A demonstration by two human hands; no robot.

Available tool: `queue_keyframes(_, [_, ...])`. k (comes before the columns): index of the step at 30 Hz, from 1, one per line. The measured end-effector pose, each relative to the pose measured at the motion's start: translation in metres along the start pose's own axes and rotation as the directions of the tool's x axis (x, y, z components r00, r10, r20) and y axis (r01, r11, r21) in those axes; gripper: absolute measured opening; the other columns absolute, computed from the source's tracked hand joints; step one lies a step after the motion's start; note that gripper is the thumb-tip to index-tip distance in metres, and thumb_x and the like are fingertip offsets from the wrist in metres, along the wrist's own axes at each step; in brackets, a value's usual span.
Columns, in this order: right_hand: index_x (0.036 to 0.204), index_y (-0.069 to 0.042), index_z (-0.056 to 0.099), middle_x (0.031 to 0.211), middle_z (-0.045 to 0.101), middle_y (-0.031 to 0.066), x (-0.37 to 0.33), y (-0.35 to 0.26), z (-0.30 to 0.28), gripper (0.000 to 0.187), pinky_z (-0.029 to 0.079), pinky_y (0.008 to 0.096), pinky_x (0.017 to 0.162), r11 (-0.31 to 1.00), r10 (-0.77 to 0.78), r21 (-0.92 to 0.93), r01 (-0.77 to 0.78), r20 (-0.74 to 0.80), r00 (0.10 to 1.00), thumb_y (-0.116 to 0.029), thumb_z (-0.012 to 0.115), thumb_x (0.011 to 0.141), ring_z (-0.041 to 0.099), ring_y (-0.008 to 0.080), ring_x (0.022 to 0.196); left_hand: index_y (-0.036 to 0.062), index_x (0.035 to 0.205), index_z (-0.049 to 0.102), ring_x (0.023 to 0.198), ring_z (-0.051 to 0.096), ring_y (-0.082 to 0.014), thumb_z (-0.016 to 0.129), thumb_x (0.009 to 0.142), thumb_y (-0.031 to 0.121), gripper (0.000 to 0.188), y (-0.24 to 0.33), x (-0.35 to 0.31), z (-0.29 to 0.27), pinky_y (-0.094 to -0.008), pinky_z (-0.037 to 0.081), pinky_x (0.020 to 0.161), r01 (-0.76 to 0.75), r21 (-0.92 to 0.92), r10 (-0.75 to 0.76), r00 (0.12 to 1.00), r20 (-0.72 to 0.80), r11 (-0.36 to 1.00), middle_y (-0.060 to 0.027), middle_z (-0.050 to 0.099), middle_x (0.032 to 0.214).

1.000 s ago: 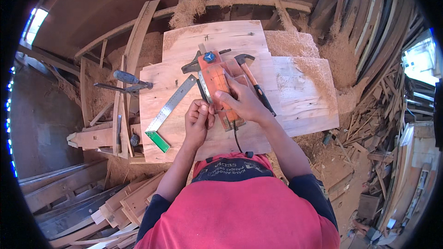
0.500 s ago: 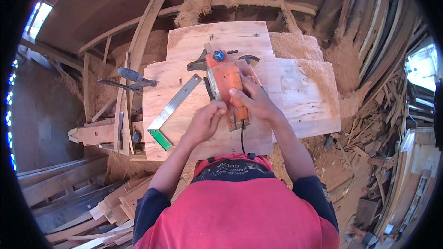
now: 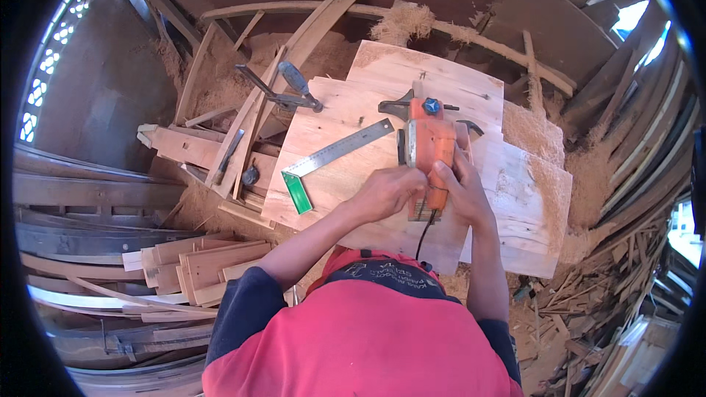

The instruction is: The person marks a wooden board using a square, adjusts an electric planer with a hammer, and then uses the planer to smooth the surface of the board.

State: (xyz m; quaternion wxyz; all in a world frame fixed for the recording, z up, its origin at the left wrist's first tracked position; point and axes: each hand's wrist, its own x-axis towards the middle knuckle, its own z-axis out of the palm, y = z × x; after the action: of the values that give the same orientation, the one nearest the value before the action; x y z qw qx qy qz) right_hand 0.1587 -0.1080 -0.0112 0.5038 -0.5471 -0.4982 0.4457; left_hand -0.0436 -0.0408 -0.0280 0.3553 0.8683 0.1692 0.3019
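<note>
An orange electric planer (image 3: 432, 145) with a blue front knob and black cord lies on pale wooden boards (image 3: 334, 114). My right hand (image 3: 465, 187) is closed around its rear handle from the right, thumb on top. My left hand (image 3: 393, 190) is curled with fingers together against the left rear side of the planer; what it pinches, if anything, is hidden. Left of the planer lies a try square (image 3: 338, 151) with a steel blade and green handle. Beyond the planer's front, a hammer (image 3: 469, 127) and a dark tool (image 3: 397, 106) lie partly hidden behind it.
A clamp (image 3: 294, 84) with a blue-grey handle sits at the boards' left edge. Wood shavings (image 3: 403, 23) lie in heaps behind and to the right. Stacked planks (image 3: 198, 268) fill the lower left, and scrap wood (image 3: 588, 287) is piled at the right.
The view has turned, so the bench and tools appear farther right and tilted. My right hand stays on the planer; my left remains curled beside its rear part.
</note>
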Motion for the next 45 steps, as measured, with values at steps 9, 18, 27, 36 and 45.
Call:
queue_keyframes(9, [0.155, 0.003, 0.031, 0.115, 0.064, 0.0094, 0.006, -0.009, -0.001, 0.067, 0.052, 0.0285, 0.086, 0.996, 0.081, -0.048, -0.077, 0.079, 0.994, -0.025, 0.061, 0.102, 0.060, 0.0126, 0.103, 0.0043, 0.100, 0.059, 0.081, 0.065, -0.0342, 0.061, 0.096, 0.009, 0.007, 0.038, 0.011, -0.009, -0.0407, 0.052, 0.070, 0.102, -0.325, -0.127, 0.990, -0.058, 0.940, -0.0133, 0.062, 0.087])
queue_keyframes(18, [0.156, 0.002, 0.029, 0.125, 0.063, 0.0117, 0.004, -0.014, -0.007, 0.069, 0.051, 0.0297, 0.093, 0.995, 0.064, -0.082, -0.060, 0.056, 0.996, -0.027, 0.061, 0.103, 0.061, 0.0142, 0.105, 0.0037, 0.102, 0.058, 0.080, 0.065, -0.0281, 0.056, 0.101, 0.009, 0.005, 0.050, 0.045, -0.002, -0.0364, 0.053, 0.072, -0.251, -0.188, 0.224, 0.963, -0.151, 0.949, -0.0114, 0.062, 0.087])
queue_keyframes(27, [0.150, 0.001, 0.041, 0.116, 0.060, 0.0086, -0.002, 0.006, -0.025, 0.061, 0.050, 0.0308, 0.089, 0.996, 0.048, -0.077, -0.046, 0.022, 0.999, -0.030, 0.062, 0.102, 0.059, 0.0148, 0.102, 0.0064, 0.101, 0.057, 0.083, 0.065, -0.0249, 0.058, 0.099, 0.008, 0.003, -0.006, 0.026, 0.007, -0.0355, 0.051, 0.077, 0.150, -0.331, -0.096, 0.980, 0.174, 0.932, -0.0086, 0.062, 0.086])
queue_keyframes(36, [0.147, -0.001, 0.047, 0.111, 0.055, 0.0081, -0.006, 0.020, -0.045, 0.056, 0.045, 0.0311, 0.092, 0.988, 0.095, -0.131, -0.087, 0.053, 0.994, -0.031, 0.060, 0.103, 0.054, 0.0180, 0.104, 0.0070, 0.101, 0.057, 0.080, 0.064, -0.0298, 0.061, 0.094, 0.004, 0.009, -0.009, 0.059, 0.010, -0.0385, 0.052, 0.074, -0.298, -0.181, 0.324, 0.936, 0.139, 0.937, -0.0092, 0.063, 0.088])
queue_keyframes(45, [0.149, 0.002, 0.044, 0.139, 0.057, 0.0174, -0.037, 0.018, -0.021, 0.054, 0.044, 0.0335, 0.106, 0.998, 0.019, 0.067, -0.023, 0.063, 0.998, -0.023, 0.059, 0.103, 0.056, 0.0226, 0.127, 0.0021, 0.103, 0.052, 0.080, 0.061, -0.0128, 0.049, 0.107, 0.011, 0.010, 0.031, 0.045, -0.009, -0.0282, 0.050, 0.073, 0.233, -0.543, -0.160, 0.971, 0.179, 0.807, -0.0059, 0.061, 0.087])
